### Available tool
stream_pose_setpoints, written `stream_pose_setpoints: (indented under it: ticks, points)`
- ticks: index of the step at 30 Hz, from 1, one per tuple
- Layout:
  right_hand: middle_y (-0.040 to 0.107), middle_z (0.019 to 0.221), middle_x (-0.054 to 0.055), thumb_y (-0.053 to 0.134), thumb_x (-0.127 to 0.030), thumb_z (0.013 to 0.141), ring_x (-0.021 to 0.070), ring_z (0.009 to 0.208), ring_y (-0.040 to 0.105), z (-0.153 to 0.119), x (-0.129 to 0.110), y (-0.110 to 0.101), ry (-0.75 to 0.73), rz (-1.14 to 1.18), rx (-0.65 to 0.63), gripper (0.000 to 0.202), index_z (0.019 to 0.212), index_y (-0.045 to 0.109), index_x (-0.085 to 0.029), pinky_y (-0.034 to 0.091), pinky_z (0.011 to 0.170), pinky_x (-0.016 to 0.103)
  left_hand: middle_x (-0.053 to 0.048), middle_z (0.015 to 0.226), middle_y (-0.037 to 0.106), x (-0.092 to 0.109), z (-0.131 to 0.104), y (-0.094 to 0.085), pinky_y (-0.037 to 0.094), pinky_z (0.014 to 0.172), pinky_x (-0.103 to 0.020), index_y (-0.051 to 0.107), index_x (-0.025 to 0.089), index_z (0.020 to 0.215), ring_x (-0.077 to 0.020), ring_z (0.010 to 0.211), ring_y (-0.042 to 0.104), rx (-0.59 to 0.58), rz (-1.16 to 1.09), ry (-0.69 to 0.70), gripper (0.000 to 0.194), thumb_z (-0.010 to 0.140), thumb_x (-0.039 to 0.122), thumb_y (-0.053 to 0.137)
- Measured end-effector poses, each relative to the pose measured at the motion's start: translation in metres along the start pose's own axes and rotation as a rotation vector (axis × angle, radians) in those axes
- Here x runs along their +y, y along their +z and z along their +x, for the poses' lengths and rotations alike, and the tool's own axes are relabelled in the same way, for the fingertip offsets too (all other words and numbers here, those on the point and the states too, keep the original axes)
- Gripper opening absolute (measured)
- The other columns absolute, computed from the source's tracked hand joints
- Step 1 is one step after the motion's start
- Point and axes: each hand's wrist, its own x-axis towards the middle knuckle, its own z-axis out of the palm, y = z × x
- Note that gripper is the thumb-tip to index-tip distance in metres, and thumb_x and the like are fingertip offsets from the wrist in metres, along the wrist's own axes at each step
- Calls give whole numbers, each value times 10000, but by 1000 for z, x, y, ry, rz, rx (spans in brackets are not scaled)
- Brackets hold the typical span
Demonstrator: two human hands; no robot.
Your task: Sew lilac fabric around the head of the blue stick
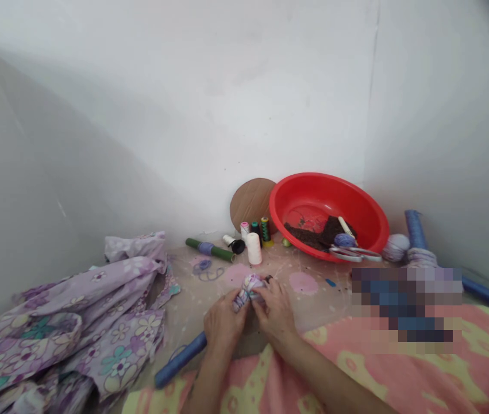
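Observation:
Near the middle of the mat, my left hand (pixel 226 322) and my right hand (pixel 276 310) both grip a bundle of pale, flower-patterned cloth (pixel 251 283). The fingers of my left hand are closed on its left side. On its right side, my right thumb and fingers pinch it, and a small dark thing shows at the fingertips, too small to name. A blue rod (pixel 181 360) slants down and left from beneath my left hand; whether it runs into the bundle is hidden.
Floral cloth (pixel 115 322) lies left. Behind are a green tube (pixel 211 250), a white thread cone (pixel 253 248), other spools, a cardboard disc (pixel 250 201) and a red basin (pixel 373 215) with scissors (pixel 354 253). A pink-yellow blanket (pixel 356 356) lies in front. Blue rods (pixel 416 230) stand right.

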Motion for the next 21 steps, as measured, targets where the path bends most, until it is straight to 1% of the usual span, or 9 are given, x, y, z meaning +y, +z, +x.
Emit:
stream_pose_setpoints:
  ticks: [4, 8, 14, 16, 19, 20, 21]
  points:
    - [471, 1089, 82, 505, -155, 704, 240, 1031, 390, 3, 3, 5, -2, -9, -10, 234, 900, 615, -221, 326, 850, 376, -39, 1026, 618, 0, -2, 0, 370, 702, -260, 537, 292, 1089, -206, 908, 558, -4, 1, 6, 367, 759, 423, 443]
    - [462, 1127, 84, 511, -128, 690, 251, 1055, 375, 5, -2, 5, 11, -18, -34, 211, 833, 632, -225, 317, 857, 385, -42, 1011, 624, 0, -3, 2, 371, 700, -262, 539, 294, 1087, -205, 889, 564, 11, 12, 21, 364, 756, 417, 450]
    - [489, 1086, 80, 530, -114, 687, 243, 1013, 402, 11, -7, 6, 36, 9, -29, 130, 705, 623, -203, 314, 851, 377, -50, 916, 653, 2, -5, 5, 368, 650, -264, 543, 310, 1077, -212, 827, 587, 25, 33, 24, 360, 752, 432, 449]
    - [501, 1044, 72, 528, -125, 695, 229, 995, 412, 15, -6, 6, 21, 70, 5, 110, 671, 609, -195, 326, 839, 362, -49, 912, 656, 3, -5, 6, 366, 637, -268, 541, 319, 1077, -217, 816, 591, 26, 36, 28, 365, 750, 451, 443]
    - [510, 992, 65, 503, -198, 734, 208, 968, 434, 22, 0, 3, 15, 243, 105, 98, 682, 586, -185, 354, 810, 333, -37, 924, 656, 2, -4, 6, 365, 632, -269, 532, 342, 1083, -219, 818, 589, 23, 30, 57, 374, 754, 479, 419]
    - [524, 944, 65, 482, -237, 754, 193, 919, 464, 24, 2, 1, 44, 329, 131, 121, 694, 570, -179, 377, 772, 314, -33, 931, 655, 2, -4, 6, 364, 631, -265, 524, 349, 1092, -216, 825, 587, 15, 25, 64, 379, 756, 484, 412]
    - [541, 866, 59, 452, -279, 775, 172, 828, 501, 27, 5, -1, 97, 433, 133, 155, 709, 548, -176, 404, 706, 288, -30, 940, 653, 2, -4, 5, 363, 630, -259, 516, 351, 1104, -212, 834, 584, 3, 19, 68, 387, 758, 486, 408]
